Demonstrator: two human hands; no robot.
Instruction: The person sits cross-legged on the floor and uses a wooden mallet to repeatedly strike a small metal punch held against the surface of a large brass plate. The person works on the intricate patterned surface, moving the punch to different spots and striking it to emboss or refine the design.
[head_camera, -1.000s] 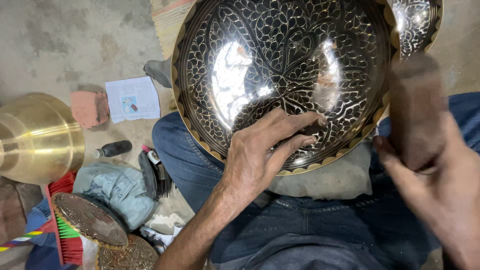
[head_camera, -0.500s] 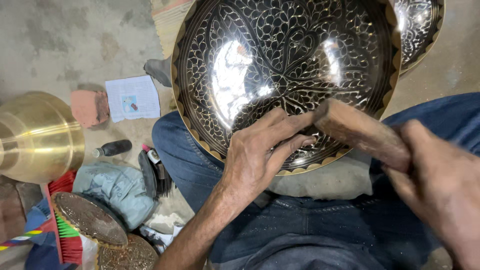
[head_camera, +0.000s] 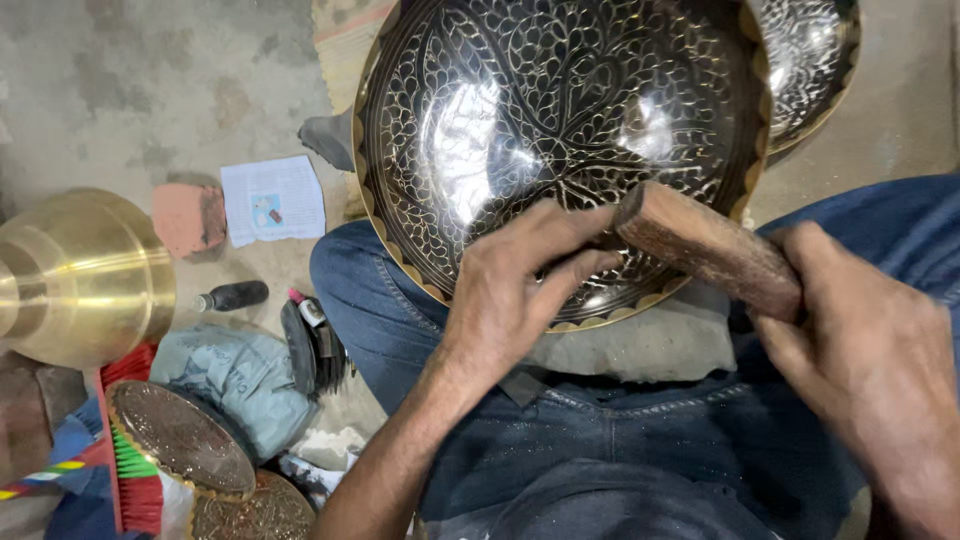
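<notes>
A large round metal plate (head_camera: 540, 110), dark with fine engraved leaf patterns and a scalloped brass rim, leans on my lap. My left hand (head_camera: 515, 285) rests on its lower part with fingers pinched together; whatever is between them is hidden. My right hand (head_camera: 865, 370) grips a brown wooden mallet (head_camera: 705, 245) whose end sits against my left fingertips over the plate. Under the plate's rim lies a grey stone block (head_camera: 640, 345) on my blue jeans.
A second engraved plate (head_camera: 815, 55) sits behind at top right. On the concrete floor to the left are a brass vessel (head_camera: 80, 275), a pink brick (head_camera: 185, 215), a paper slip (head_camera: 272, 198), a small black bottle (head_camera: 232, 296), a grey cloth (head_camera: 235, 375) and smaller engraved discs (head_camera: 180, 438).
The mallet was raised upright at the right edge a second ago. It has since swung down and left, and its end now sits at my left fingertips. My left hand stayed put.
</notes>
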